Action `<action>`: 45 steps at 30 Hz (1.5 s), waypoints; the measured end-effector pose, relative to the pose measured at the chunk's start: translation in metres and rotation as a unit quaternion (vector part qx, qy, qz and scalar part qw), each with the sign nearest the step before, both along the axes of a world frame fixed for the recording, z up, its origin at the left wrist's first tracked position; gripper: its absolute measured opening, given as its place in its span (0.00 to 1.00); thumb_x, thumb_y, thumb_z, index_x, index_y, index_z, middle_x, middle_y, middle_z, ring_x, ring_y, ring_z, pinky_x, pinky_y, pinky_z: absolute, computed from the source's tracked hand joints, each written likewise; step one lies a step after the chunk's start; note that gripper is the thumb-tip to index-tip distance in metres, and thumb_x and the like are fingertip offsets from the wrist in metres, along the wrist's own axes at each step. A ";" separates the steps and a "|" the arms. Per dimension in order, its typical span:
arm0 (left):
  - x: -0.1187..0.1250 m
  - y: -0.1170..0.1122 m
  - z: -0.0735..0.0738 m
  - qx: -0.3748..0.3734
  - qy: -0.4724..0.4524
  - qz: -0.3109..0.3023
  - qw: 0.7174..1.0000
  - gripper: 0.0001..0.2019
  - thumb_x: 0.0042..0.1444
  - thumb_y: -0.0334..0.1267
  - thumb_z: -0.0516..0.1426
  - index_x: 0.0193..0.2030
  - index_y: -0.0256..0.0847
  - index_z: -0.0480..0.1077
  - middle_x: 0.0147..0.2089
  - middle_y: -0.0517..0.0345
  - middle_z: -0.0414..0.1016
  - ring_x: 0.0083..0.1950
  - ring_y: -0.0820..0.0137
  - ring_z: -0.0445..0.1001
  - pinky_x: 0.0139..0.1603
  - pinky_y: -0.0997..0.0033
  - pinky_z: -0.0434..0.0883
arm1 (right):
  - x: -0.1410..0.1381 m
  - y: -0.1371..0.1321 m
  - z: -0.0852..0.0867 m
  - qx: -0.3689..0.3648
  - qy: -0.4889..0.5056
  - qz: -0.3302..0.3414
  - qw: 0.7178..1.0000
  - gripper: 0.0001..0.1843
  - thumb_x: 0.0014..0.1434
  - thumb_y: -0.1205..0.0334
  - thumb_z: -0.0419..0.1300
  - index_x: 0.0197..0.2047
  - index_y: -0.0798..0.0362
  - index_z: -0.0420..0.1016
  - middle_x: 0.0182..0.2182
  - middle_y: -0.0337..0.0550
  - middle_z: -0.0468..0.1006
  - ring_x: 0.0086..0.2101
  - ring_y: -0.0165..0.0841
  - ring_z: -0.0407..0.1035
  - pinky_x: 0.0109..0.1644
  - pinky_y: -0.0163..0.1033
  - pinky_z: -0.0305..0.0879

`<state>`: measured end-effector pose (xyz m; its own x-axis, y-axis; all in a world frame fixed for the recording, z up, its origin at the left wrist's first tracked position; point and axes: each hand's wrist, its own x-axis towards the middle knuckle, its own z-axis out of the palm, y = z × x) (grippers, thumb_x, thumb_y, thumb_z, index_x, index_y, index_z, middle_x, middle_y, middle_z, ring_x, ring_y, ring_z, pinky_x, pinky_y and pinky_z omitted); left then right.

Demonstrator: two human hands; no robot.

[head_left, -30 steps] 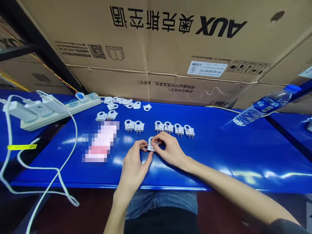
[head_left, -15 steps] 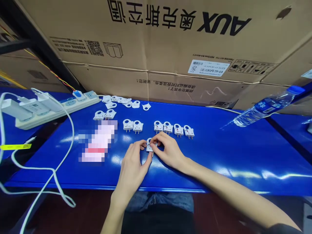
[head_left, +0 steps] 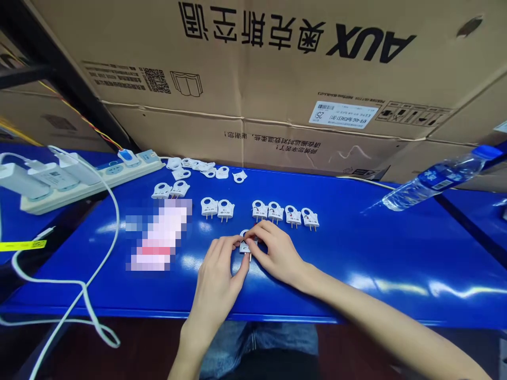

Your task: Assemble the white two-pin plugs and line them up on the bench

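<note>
Head view: from where I stand, both hands are closed in on one small white plug (head_left: 244, 248) at the middle of the frame, just below centre. The left hand (head_left: 218, 266) has its fingertips at the plug's left edge and its thumb by the pins; the right hand (head_left: 279, 256) pinches it from the other side, hiding part of it. Its pins point toward the bottom of the frame. Beyond, on the blue bench (head_left: 376, 248), stretches a row of four similar plugs (head_left: 293, 216), with a pair (head_left: 225, 210) left of them. A power strip (head_left: 137, 168) sits at left, a water bottle (head_left: 439, 179) at right, and a big carton (head_left: 253, 84) fills the top.
</note>
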<state>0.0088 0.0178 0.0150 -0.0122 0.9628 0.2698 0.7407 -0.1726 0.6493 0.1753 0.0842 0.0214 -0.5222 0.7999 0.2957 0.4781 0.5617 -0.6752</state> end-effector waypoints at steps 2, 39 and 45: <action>0.000 0.000 0.000 0.003 -0.001 0.003 1.000 0.11 0.68 0.39 0.56 0.55 0.47 0.69 0.48 0.56 0.77 0.50 0.61 0.76 0.50 0.59 0.75 | 0.000 0.000 0.000 -0.001 -0.005 -0.001 1.000 0.09 0.72 0.64 0.54 0.45 0.50 0.76 0.42 0.45 0.78 0.44 0.38 0.73 0.48 0.44 0.71; -0.003 -0.003 0.000 -0.032 -0.062 0.026 0.997 0.13 0.72 0.41 0.50 0.60 0.47 0.65 0.52 0.50 0.74 0.53 0.59 0.76 0.53 0.54 0.76 | 0.000 -0.004 0.002 0.003 0.008 0.023 1.000 0.13 0.58 0.71 0.58 0.46 0.49 0.70 0.41 0.45 0.75 0.42 0.40 0.72 0.47 0.46 0.73; -0.002 -0.004 0.001 -0.029 -0.057 0.025 0.998 0.13 0.71 0.42 0.51 0.59 0.47 0.66 0.52 0.50 0.75 0.53 0.59 0.76 0.52 0.55 0.76 | 0.001 -0.003 0.002 0.007 -0.008 0.020 1.000 0.11 0.61 0.71 0.58 0.46 0.50 0.72 0.45 0.46 0.72 0.42 0.38 0.72 0.48 0.44 0.73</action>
<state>0.0067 0.0142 0.0163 -0.0880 0.9741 0.2082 0.6675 -0.0974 0.7382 0.1761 0.0814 0.0234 -0.5586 0.7742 0.2977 0.4651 0.5895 -0.6604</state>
